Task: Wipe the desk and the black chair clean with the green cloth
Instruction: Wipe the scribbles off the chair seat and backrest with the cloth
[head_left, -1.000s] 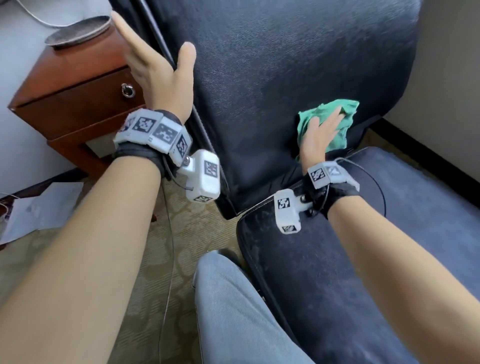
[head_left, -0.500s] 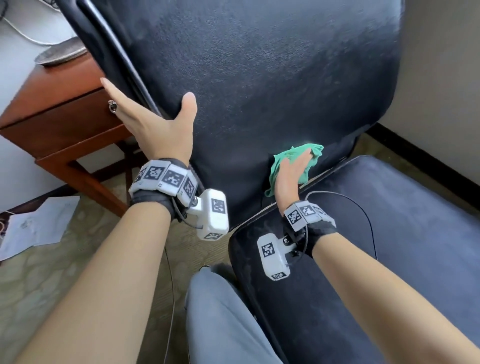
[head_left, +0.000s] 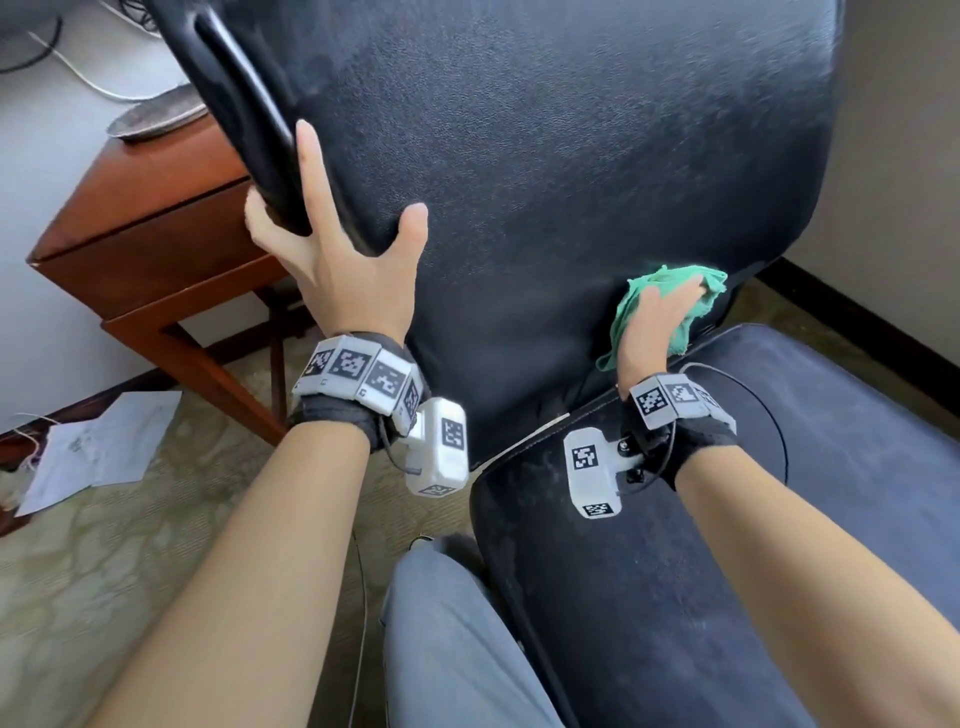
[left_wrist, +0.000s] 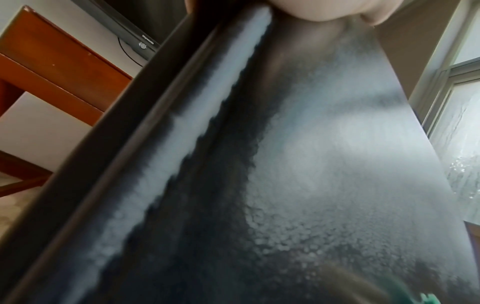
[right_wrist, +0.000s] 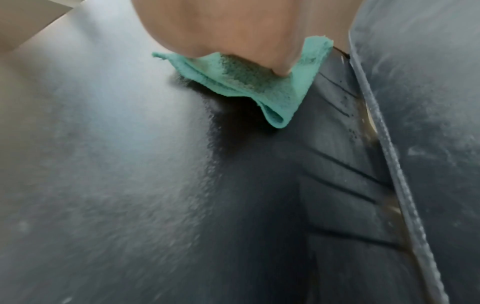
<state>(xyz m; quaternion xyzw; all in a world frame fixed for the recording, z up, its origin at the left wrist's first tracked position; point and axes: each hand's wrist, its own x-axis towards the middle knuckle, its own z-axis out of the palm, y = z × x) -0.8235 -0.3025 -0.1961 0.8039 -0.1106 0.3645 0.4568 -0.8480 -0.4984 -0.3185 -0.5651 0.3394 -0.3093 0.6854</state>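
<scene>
Left hand (head_left: 337, 260) grips the chair (head_left: 571, 156) back's edge at 10 o'clock; right hand (head_left: 652, 327) presses the cloth (head_left: 631, 306) low on it.

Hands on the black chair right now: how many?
2. The left hand grips the backrest's left edge; the right hand presses the green cloth against its lower part, above the seat.
</scene>
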